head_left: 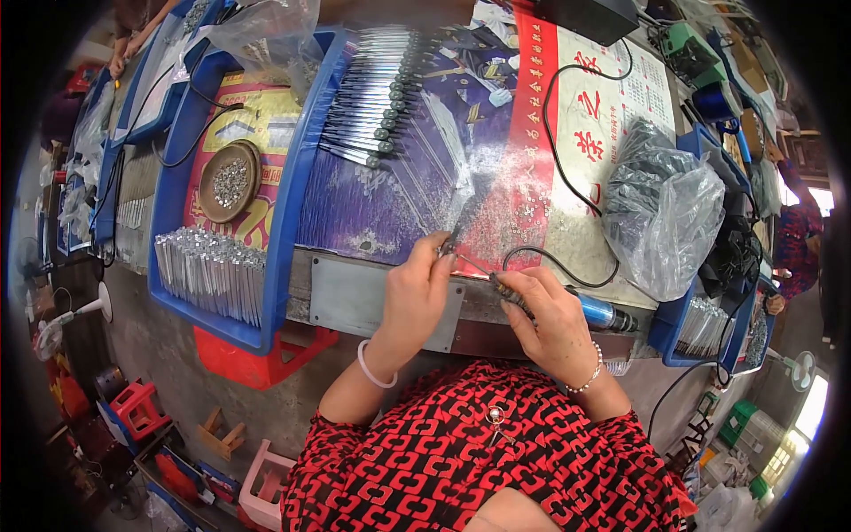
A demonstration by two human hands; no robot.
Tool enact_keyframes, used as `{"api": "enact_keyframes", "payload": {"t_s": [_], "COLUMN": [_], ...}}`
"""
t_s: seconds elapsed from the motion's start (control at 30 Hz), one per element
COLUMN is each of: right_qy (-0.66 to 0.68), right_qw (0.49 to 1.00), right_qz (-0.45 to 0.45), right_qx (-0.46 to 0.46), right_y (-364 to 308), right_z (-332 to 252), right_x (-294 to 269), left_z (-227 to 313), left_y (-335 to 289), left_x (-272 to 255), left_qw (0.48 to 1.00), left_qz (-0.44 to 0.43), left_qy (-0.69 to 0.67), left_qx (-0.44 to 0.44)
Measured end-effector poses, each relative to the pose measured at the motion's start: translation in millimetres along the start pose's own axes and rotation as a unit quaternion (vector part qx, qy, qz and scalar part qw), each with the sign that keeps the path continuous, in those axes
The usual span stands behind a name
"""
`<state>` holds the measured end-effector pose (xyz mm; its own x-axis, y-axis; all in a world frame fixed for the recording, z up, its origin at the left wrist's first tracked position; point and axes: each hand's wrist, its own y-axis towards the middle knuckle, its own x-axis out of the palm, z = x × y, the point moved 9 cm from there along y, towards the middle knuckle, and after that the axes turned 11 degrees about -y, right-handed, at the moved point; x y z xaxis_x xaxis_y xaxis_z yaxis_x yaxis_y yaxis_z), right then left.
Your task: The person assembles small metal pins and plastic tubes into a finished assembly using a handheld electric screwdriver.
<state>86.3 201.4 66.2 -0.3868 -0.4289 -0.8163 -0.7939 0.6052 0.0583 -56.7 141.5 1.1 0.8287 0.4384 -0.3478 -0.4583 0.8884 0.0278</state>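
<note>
My left hand pinches a thin metal strip that stands over the purple work mat. My right hand grips a blue-handled soldering iron, whose thin tip meets the strip's lower end close to my left fingertips. The iron's black cord loops across the bench toward the back. A row of finished metal strips with dark round ends lies fanned at the back of the mat.
A blue tray on the left holds a round dish of small parts and a stack of metal strips. A clear bag of dark parts sits right. Stools and a fan stand on the floor at left.
</note>
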Motion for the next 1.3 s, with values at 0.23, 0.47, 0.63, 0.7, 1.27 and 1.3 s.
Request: {"api": "enact_keyframes", "payload": {"t_s": [0.23, 0.47, 0.63, 0.7, 1.27, 1.3], "right_qy": [0.027, 0.012, -0.007, -0.039, -0.045, -0.029], "right_qw": [0.999, 0.999, 1.000, 0.992, 0.998, 0.998], "right_qz": [-0.018, -0.025, -0.003, -0.062, 0.034, -0.002], "right_qx": [0.023, 0.024, 0.006, 0.105, -0.028, 0.054], "right_y": [-2.0, -1.1, -2.6, -9.4, -5.1, -5.6], "right_z": [-0.3, 0.6, -0.1, 17.8, -9.2, 2.7], "right_x": [0.6, 4.3, 6.1, 18.6, -6.6, -0.9], "left_z": [-27.8, -31.1, -23.7, -20.2, -16.2, -16.8], "left_y": [-9.1, -11.4, -9.1, -9.7, -5.4, -5.3], "left_x": [13.3, 13.7, 9.1, 8.8, 8.4, 7.7], "left_qw": [0.906, 0.915, 0.971, 0.987, 0.990, 0.990], "left_qz": [-0.045, -0.047, -0.029, -0.029, -0.015, -0.012], "left_qy": [-0.344, -0.317, -0.180, -0.114, -0.107, -0.108], "left_qx": [-0.242, -0.245, -0.152, -0.109, -0.092, -0.092]}}
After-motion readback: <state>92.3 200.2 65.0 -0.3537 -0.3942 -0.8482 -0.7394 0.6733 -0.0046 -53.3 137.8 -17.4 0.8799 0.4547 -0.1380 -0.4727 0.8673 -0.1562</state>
